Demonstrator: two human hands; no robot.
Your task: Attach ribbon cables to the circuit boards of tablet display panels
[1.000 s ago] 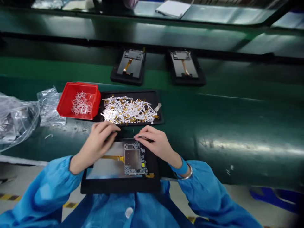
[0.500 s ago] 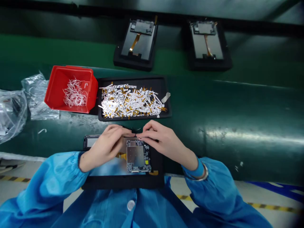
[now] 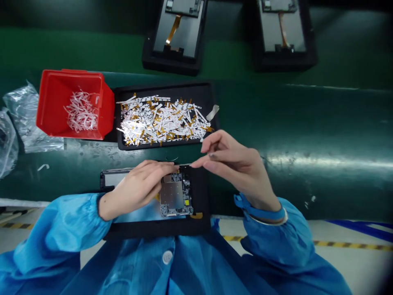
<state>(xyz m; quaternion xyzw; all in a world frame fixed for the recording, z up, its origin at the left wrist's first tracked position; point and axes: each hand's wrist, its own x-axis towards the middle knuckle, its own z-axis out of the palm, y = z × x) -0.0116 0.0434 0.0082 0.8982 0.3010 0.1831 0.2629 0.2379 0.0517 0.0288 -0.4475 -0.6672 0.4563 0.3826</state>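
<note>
A: Where's the PCB (image 3: 172, 194) to be found?

B: It's seated on the silver-backed display panel (image 3: 138, 214), toward the R end; the panel is carried in a black holder (image 3: 200, 194) at the near edge of the green bench (image 3: 307, 135).

A: And the hands?

B: The L hand (image 3: 136, 189) is laid palm-down across the panel, fingers extended and together, tips at the PCB's far edge; nothing is seen gripped there. The R hand (image 3: 238, 168) is raised near the PCB's far R corner, w/ index and thumb brought close; whether anything is pinched can't be told (a dark spot (image 3: 213, 156) is seen by the fingers, too small to name).

A: How's this step best done, then?

B: Fine work at that far edge is apparently in hand, so light, even pressure should be applied w/ the L fingertips, w/o the PCB being flexed. Small components (image 3: 186, 186) could be snagged, so only fingertips should be brought in. The orange flex tab (image 3: 197, 215) by the near R corner should be left unbent.

A: Anything farther out?

B: The black tray (image 3: 190, 89) is heaped w/ white flex strips (image 3: 159, 123), so R knuckles should be held clear. Beside it, pale curled scraps (image 3: 82, 114) are collected in the red bin (image 3: 49, 102).
</note>
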